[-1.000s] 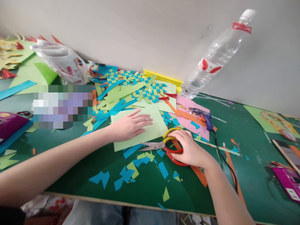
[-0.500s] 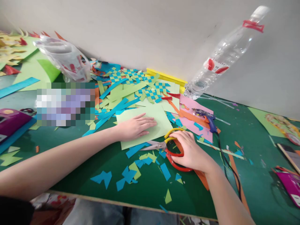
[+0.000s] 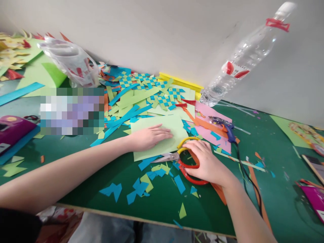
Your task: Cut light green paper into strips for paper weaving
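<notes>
My left hand (image 3: pixel 150 137) lies flat, fingers extended, on a pale green sheet of paper (image 3: pixel 172 126) in the middle of the table. To its right, my right hand (image 3: pixel 204 160) is closed on scissors (image 3: pixel 174 156) with one yellow and one red handle. Their blades are a little apart and point left, just below the sheet's front edge. Blue paper scraps (image 3: pixel 140 188) and green ones (image 3: pixel 182 211) are scattered in front of the blades. Behind the sheet lie checkered blue-and-green woven paper pieces (image 3: pixel 164 100).
A tall clear plastic bottle (image 3: pixel 235 69) stands by the wall. A glue gun (image 3: pixel 229 131) with a black cord lies on pink paper (image 3: pixel 202 113). At the left are a bagged cup (image 3: pixel 76 64) and a purple object (image 3: pixel 16 130). An orange strip (image 3: pixel 260 199) lies to the right.
My left hand and the pale green sheet have shifted slightly to the right, toward the scissors. My right hand keeps its hold on the scissors in nearly the same spot.
</notes>
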`<state>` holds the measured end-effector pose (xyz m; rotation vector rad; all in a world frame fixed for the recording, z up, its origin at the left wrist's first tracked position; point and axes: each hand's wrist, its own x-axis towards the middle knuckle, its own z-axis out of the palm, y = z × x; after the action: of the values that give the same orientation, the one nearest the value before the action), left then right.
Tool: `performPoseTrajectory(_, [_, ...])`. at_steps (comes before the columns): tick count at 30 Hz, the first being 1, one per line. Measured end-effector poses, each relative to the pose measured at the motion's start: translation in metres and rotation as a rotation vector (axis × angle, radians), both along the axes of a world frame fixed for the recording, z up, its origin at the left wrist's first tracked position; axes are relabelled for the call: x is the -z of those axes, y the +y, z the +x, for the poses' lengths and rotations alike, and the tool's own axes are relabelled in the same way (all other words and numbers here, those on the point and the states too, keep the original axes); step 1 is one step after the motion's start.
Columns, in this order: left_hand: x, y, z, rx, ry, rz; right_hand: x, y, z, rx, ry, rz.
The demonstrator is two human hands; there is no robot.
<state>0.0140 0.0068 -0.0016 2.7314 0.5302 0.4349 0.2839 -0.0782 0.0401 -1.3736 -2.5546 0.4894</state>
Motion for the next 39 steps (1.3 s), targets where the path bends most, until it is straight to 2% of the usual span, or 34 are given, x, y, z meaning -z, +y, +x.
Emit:
performPoseTrajectory(6, [0.000,0.002,-0.001,0.027,-0.029,-0.064,0.001,0.001,0.004,-0.013,-0.004,-0.030])
performPoseTrajectory(13, [-0.002,0.002,0.000,0.024,0.011,-0.042,-0.001,-0.001,0.001,-0.021,0.030,-0.047])
performPoseTrajectory(28, [-0.001,0.001,0.001,0.012,0.014,-0.020,0.002,-0.011,-0.026,0.003,0.055,-0.027])
performPoseTrajectory(39, [-0.001,0.002,0.001,0.017,-0.012,-0.038,0.001,-0.010,-0.026,0.000,0.056,-0.059])
